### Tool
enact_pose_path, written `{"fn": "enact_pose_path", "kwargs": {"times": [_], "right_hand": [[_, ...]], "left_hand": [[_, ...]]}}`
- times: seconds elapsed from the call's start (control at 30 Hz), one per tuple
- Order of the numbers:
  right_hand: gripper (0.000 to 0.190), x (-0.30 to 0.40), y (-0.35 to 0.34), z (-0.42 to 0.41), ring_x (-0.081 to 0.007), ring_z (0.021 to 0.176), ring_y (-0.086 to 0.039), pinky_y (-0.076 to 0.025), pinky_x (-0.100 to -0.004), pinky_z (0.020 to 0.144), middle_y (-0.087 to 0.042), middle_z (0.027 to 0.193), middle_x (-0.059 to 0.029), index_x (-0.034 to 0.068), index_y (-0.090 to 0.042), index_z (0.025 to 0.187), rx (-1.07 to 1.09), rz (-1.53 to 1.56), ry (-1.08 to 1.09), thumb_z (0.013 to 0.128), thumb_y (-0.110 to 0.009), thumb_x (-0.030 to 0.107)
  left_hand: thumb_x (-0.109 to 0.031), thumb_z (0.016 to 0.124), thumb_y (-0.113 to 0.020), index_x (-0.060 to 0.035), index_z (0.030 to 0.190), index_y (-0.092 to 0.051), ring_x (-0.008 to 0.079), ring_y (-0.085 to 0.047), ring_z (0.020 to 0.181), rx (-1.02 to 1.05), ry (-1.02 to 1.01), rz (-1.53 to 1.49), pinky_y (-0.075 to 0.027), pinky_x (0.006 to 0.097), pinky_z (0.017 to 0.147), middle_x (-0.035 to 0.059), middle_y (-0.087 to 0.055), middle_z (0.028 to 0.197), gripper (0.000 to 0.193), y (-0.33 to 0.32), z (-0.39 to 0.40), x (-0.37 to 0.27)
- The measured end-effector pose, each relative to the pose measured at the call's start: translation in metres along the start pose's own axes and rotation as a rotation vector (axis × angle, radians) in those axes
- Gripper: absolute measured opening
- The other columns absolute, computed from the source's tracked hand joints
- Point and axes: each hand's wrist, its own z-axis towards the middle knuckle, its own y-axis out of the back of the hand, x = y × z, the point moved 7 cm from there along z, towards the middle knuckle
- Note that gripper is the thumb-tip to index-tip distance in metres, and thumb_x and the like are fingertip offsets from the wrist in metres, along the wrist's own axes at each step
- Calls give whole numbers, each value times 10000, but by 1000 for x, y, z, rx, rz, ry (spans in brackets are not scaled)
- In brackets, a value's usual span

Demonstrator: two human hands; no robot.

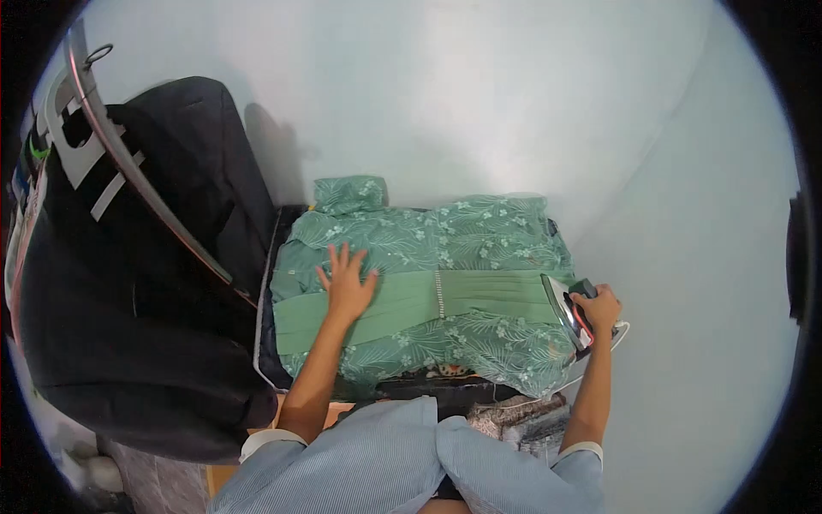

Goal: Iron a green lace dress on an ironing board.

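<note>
A green garment with a white leaf and flower pattern lies spread over a dark padded surface. A plain pleated green band crosses its middle, with a beaded strip partway along. My left hand rests on the garment's left part, palm down, fingers spread. At the right end of the band, my right hand grips the dark handle of a clothes iron. The iron is tilted, its shiny soleplate edge facing the cloth; whether it touches cannot be told.
Black garments hang close on the left, beside a curved metal pole. A pale wall stands behind and at the right. The iron's white cord runs near my right wrist. Folded cloths lie below the front edge.
</note>
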Motion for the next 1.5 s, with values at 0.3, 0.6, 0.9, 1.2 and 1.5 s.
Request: {"fn": "enact_pose_path", "kwargs": {"times": [0.3, 0.6, 0.9, 1.2, 1.5], "right_hand": [[467, 100, 57, -23, -220, 953, -559, -222, -582, 1016, -580, 970, 6, 63, -676, 712, -208, 189, 529, 455, -816, 427], [409, 255, 32, -56, -332, 1158, -439, -196, -581, 1020, -588, 1011, -16, 57, -676, 655, -148, 414, 854, 457, -822, 384], [536, 364, -56, -114, -377, 1175, -402, -157, -632, 1033, -550, 1061, -17, 66, -709, 713, 29, 253, 1144, 490, -773, 549], [540, 386, -68, -83, -383, 1196, -372, -141, -628, 1049, -531, 1125, -56, 85, -731, 856, 99, 155, 891, 587, -724, 554], [495, 400, -68, -101, -342, 1176, -401, -258, -562, 1019, -548, 1078, -37, 61, -725, 752, 120, 416, 1294, 529, -765, 501]], "left_hand": [[-440, 900, -427, -214, 1369, -422, 344, -20, 1406, 42, 206, 340, 67, 671, 1025, 117, -206, 1505, 520, 26, 37, 71], [-424, 917, -366, -249, 1396, -385, 348, 6, 1406, -27, 283, 371, 81, 644, 1037, 74, -148, 1528, 510, 24, 36, 91], [-218, 812, -582, -234, 1293, -501, 361, -118, 1385, -184, 260, 146, -50, 646, 1041, 82, -255, 1483, 488, 30, 38, 100], [-299, 849, -566, -141, 1346, -435, 406, -20, 1383, -157, 383, 253, -38, 670, 1020, 185, -147, 1500, 538, 44, 44, 81], [-396, 926, -370, -268, 1413, -350, 391, 50, 1394, -22, 541, 429, 48, 658, 1031, 112, -49, 1537, 505, 29, 48, 115]]}}
